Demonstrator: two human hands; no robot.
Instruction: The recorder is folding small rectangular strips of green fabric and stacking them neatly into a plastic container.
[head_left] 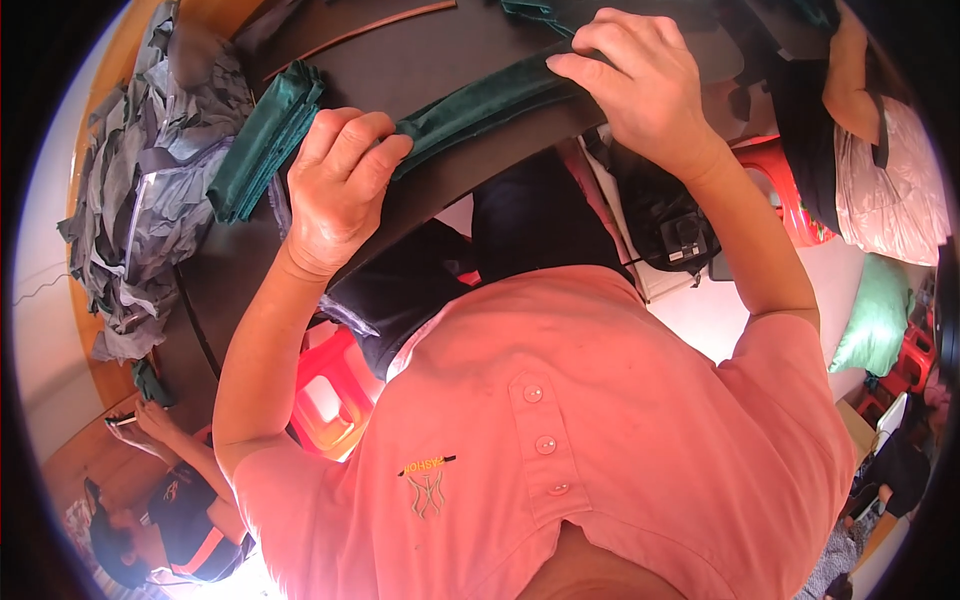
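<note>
A long strip of dark green velvety fabric (490,108) stretches across the near edge of the dark table (420,75). My left hand (345,185) pinches its left end, fingers curled over the cloth. At the other end my right hand (645,90) is closed on the strip, thumb and forefinger together. Just left of my left hand lies a pile of folded green fabric pieces (265,145) of the same kind. More green fabric (535,12) shows at the table's far side, partly cut off by the picture's top.
A heap of crumpled grey fabric (150,190) covers the table's left end. A thin brown strip (360,38) lies farther back. Co-workers sit at both sides, one with a hand (850,40) at the table. Red plastic stools (330,385) and a black bag (672,225) are nearby.
</note>
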